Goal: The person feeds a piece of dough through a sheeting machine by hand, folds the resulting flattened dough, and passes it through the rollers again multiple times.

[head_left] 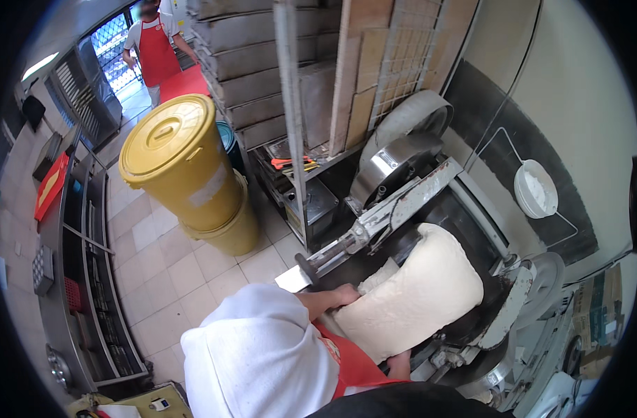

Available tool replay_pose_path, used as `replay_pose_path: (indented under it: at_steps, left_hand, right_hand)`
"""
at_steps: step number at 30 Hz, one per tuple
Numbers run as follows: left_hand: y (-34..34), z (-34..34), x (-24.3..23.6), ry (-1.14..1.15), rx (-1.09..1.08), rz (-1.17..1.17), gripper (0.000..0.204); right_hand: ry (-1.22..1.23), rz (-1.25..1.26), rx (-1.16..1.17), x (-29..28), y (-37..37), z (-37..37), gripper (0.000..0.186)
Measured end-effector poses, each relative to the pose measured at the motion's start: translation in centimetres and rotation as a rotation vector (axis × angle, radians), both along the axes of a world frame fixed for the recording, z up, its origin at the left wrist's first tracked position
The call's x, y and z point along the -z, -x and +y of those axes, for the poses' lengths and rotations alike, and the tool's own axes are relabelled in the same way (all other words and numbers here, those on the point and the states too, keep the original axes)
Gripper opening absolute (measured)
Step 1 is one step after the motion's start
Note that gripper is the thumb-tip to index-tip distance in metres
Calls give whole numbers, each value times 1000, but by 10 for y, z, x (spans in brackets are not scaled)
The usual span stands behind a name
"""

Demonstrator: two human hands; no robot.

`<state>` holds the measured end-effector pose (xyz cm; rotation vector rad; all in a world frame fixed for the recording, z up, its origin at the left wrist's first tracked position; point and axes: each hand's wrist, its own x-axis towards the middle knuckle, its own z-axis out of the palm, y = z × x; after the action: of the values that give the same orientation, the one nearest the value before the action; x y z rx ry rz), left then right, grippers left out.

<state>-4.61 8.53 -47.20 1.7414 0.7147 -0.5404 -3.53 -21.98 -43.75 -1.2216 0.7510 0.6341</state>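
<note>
A thick, pale sheet of dough (416,292) drapes over the rollers of a dough sheeter (464,223), its far end folded over the top. My left hand (344,296) grips the sheet's left edge, fingers partly hidden by the dough. At the near edge my right hand (400,365) is closed on the same sheet, with its fingertips tucked out of sight beneath it. A smaller flap of dough (379,276) shows just beyond my left hand.
A metal rack (290,104) with stacked trays stands beyond the machine. Yellow lidded bins (186,167) are on the tiled floor at left. A white bowl (535,189) hangs in a wall bracket at right. Another person in a red apron (158,52) stands far back. Shelving (88,279) lines the left.
</note>
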Motion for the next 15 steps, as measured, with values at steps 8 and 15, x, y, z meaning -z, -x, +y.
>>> replay_pose_path:
  at_steps: [8, 15]
  left_hand:
    - [-45, -14, -125, 634, -270, -304, 55]
    - [-85, -30, -188, -25, 128, -536, 72]
  right_hand:
    - [-356, -513, 195, -130, -7, 8, 59]
    - [393, -701, 8, -147, -58, 14, 71]
